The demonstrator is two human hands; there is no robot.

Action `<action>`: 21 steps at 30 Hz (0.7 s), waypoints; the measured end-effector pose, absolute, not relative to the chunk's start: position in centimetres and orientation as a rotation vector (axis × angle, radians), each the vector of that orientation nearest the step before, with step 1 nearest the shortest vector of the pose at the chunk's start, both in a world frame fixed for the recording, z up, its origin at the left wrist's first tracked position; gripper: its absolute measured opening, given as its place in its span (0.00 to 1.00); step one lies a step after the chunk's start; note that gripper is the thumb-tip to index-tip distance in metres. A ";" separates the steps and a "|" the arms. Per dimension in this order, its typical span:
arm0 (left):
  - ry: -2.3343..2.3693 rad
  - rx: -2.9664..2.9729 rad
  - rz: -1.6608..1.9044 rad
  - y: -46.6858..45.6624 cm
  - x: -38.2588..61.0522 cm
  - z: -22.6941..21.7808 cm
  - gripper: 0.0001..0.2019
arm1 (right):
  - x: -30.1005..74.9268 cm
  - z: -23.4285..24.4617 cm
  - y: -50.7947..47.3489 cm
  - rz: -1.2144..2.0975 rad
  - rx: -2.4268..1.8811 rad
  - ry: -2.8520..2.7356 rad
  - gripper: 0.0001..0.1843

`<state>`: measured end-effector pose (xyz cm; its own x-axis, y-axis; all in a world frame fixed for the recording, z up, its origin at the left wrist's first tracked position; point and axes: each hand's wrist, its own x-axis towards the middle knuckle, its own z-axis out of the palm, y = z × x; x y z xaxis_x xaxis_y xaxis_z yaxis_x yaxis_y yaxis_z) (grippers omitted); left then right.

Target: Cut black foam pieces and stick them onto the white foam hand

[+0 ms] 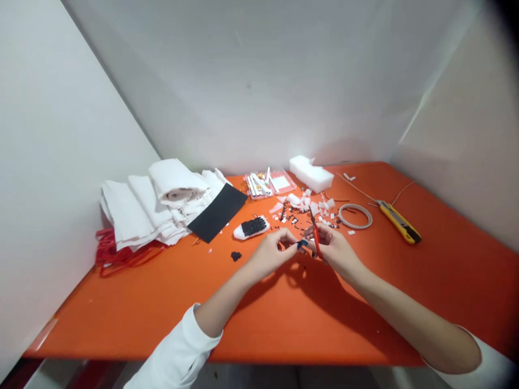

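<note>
**Over the orange table: two hands on a small dark piece**

Between the fingertips of both hands, just above the middle of the orange table (284,319), sits a small dark piece (301,245); it is too small to say what it is made of. The left hand (272,254) pinches its left edge with thumb and forefinger closed on it. The right hand (333,249) meets it from the other side and grips a red-handled tool (315,236), seemingly small scissors, whose tip points away from the person; the blades cannot be made out clearly.

Just beyond the hands lies a scatter of white and black scraps (306,208). To the left of it rests a white foam piece topped with black bits (251,227), and a lone black scrap (235,255) lies nearer the left hand. A black sheet (219,213) leans against a pile of folded white cloth (162,202), with red cords (111,251) beneath the pile's left end. Farther back stand a clear plastic box of small parts (268,183) and a white foam block (311,174). To the right lie a ring of tape (355,216) and a yellow utility knife (399,222), well apart from the hands.
</note>
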<state>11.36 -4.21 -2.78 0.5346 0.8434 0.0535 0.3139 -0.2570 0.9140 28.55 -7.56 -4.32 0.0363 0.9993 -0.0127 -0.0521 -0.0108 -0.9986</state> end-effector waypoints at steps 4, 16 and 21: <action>0.996 1.865 0.781 -3.6 11.1 -2.4 0.06 | 27.9 -3.7 -6.1 1.182 -1.168 -1.174 0.13; 0.980 1.762 0.758 -3.4 9.8 -4.5 0.06 | 27.0 -6.0 -6.7 1.317 -1.183 -1.189 0.13; 0.908 1.494 0.845 -3.3 9.8 -4.3 0.09 | 27.0 -6.5 -7.9 1.531 -1.084 -1.273 0.18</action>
<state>9.81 -3.27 -4.35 0.4438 0.8959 0.0201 0.0848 -0.0643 0.9943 26.98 -7.88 -6.51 -0.2659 0.9589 -0.0990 -0.0770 -0.1235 -0.9893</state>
